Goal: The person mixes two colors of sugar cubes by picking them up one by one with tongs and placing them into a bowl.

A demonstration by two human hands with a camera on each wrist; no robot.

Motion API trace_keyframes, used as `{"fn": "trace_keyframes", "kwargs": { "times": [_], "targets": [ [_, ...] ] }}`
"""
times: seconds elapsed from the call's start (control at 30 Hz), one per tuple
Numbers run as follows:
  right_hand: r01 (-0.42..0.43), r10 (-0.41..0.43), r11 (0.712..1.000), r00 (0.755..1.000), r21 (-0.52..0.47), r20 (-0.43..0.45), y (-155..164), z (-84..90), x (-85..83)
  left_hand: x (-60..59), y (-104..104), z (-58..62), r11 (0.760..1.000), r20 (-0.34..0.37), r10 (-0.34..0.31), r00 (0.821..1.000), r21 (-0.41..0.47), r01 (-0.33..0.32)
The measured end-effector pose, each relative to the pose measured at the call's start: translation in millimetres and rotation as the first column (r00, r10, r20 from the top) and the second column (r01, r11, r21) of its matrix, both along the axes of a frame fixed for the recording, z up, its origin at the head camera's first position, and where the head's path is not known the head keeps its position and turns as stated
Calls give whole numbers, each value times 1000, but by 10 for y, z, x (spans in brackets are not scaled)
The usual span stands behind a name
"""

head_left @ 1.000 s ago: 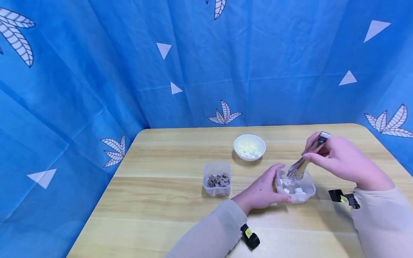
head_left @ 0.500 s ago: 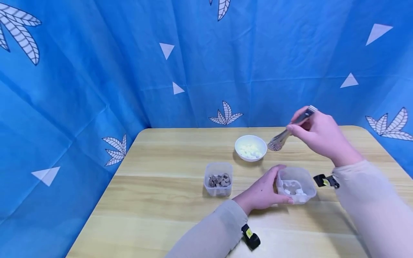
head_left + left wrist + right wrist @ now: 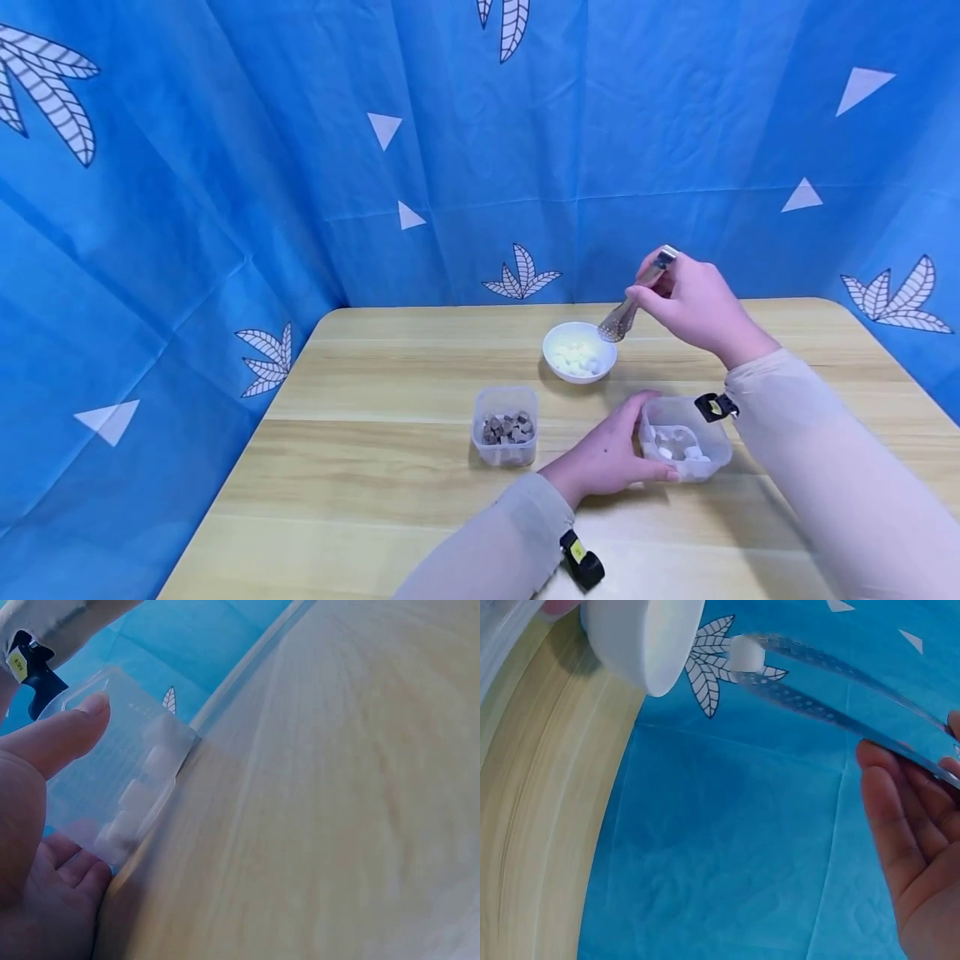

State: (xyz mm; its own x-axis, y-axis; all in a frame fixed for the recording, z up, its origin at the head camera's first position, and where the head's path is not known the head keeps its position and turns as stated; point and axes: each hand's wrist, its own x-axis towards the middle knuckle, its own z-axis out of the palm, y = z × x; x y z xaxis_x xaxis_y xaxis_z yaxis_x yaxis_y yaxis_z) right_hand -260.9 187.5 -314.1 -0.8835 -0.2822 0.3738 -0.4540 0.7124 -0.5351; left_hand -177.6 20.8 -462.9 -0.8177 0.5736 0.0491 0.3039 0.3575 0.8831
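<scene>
- Nearest on the surface (image 3: pixel 375 500), the left hand (image 3: pixel 607 454) curls its grip around the clear tub (image 3: pixel 686 437), which holds a few white cubes (image 3: pixel 678 450).
- Left of that tub, a second tub (image 3: pixel 505 425) holds brown cubes.
- Beyond it, the white bowl (image 3: pixel 579 352) holds white cubes.
- The right hand (image 3: pixel 693 304) clenches the tongs (image 3: pixel 633 300), which pinch a white cube (image 3: pixel 744 652); they have moved from over the clear tub to the bowl's rim.

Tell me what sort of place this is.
Probably a staged recording booth, not a kitchen. A blue cloth backdrop printed with leaves and triangles wraps a small wooden table, which bears only a white bowl and two clear plastic tubs. The person wears wrist cameras.
</scene>
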Motion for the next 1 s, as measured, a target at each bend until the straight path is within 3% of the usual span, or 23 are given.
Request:
{"fn": "trace_keyframes", "kwargs": {
  "times": [0.23, 0.63, 0.8, 0.9, 1.0],
  "targets": [
    [17, -17, 1000, 1000, -3, 11, 40, 3, 84, 8, -11, -14, 1000, -2, 9, 1000, -14, -9],
    [34, -32, 997, 999, -75, 18, 356, 14, 629, 10, -7, 35, 1000, 27, 20, 999, -16, -19],
    [1, -1, 999, 1000, -40, -16, 494, -48, 802, 16, 5, 45, 1000, 34, 8, 999, 1, -8],
    [-46, 47, 998, 998, 41, -34, 525, -86, 823, 20, 5, 47, 1000, 33, 12, 999, -7, -12],
    [-106, 106, 986, 994, 125, 6, 509, -125, 795, 21, -6, 57, 1000, 42, 21, 999, -14, -21]
  ]
}}
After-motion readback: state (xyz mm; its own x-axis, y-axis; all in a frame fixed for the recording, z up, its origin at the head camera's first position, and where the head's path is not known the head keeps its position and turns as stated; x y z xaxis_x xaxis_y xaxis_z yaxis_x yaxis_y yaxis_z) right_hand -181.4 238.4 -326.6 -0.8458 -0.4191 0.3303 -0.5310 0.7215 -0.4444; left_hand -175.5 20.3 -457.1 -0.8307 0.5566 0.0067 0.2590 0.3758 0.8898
